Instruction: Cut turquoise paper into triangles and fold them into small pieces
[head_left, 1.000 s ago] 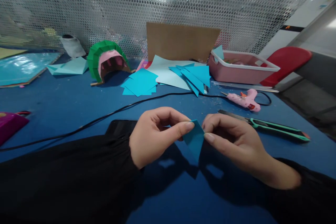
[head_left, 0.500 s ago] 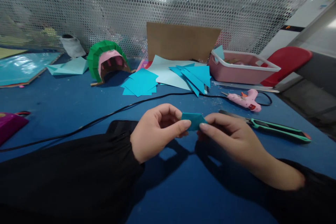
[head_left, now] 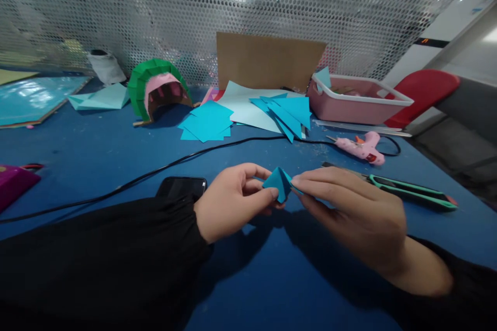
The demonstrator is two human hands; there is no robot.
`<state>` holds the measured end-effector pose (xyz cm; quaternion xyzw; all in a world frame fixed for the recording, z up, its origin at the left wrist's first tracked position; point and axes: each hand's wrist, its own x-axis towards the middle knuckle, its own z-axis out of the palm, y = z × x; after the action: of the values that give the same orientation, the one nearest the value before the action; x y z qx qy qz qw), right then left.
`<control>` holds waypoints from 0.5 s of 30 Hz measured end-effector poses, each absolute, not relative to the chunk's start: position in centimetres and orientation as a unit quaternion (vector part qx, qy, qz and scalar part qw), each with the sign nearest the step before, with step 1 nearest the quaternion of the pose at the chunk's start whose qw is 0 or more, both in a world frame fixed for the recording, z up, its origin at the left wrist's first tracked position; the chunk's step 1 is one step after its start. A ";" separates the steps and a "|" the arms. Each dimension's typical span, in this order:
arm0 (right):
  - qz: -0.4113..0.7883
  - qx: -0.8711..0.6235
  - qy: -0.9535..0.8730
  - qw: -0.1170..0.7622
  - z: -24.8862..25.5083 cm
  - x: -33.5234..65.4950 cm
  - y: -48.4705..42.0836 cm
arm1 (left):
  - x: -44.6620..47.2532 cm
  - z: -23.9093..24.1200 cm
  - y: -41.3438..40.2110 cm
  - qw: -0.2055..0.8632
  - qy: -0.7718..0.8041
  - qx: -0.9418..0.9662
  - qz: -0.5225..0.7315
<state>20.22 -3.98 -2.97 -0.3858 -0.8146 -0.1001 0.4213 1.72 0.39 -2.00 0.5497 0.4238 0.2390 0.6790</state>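
A small piece of folded blue paper (head_left: 275,183) is held up between the two hands, above the near middle of the blue desk (head_left: 97,150). Its sharp tip points away from the person, toward the far side of the desk. A crease runs from that tip back toward the person, with one face spread to the left and a narrower flap to the right. The piece looks about as broad as it is tall, so I cannot tell a clear long axis.

The left hand (head_left: 229,204) pinches the left part, its thumb flat on the near face and its fingers behind. The right hand (head_left: 353,212) has its fingers straight and close together, narrowed onto the right flap with the thumb below.

A black phone (head_left: 182,185) lies beside the left wrist, partly hidden by the sleeve (head_left: 116,248). A green-handled knife (head_left: 411,191) lies past the right hand, its handle end to the right and its other end partly behind the fingers. A black cable (head_left: 155,168) crosses the desk beyond the hands, and a pink glue gun (head_left: 363,149) lies on the right, nozzle to the left. Farther back are a stack of blue squares (head_left: 207,121) and some blue triangles (head_left: 287,111).
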 end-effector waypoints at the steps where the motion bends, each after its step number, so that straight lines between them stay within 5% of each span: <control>1: -0.100 -0.377 -0.821 0.417 -3.1 20.3 -3.9 | 1.8 -1.9 0.4 0.675 0.429 0.549 0.242; 15: -0.064 -0.331 -0.867 0.367 -4.0 20.8 -3.5 | 2.0 -2.0 0.2 0.691 0.391 0.527 0.303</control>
<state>20.81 -3.54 -4.00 -0.3307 -0.8672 -0.0642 0.3666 1.98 0.22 -1.96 0.5272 0.3909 0.3033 0.6909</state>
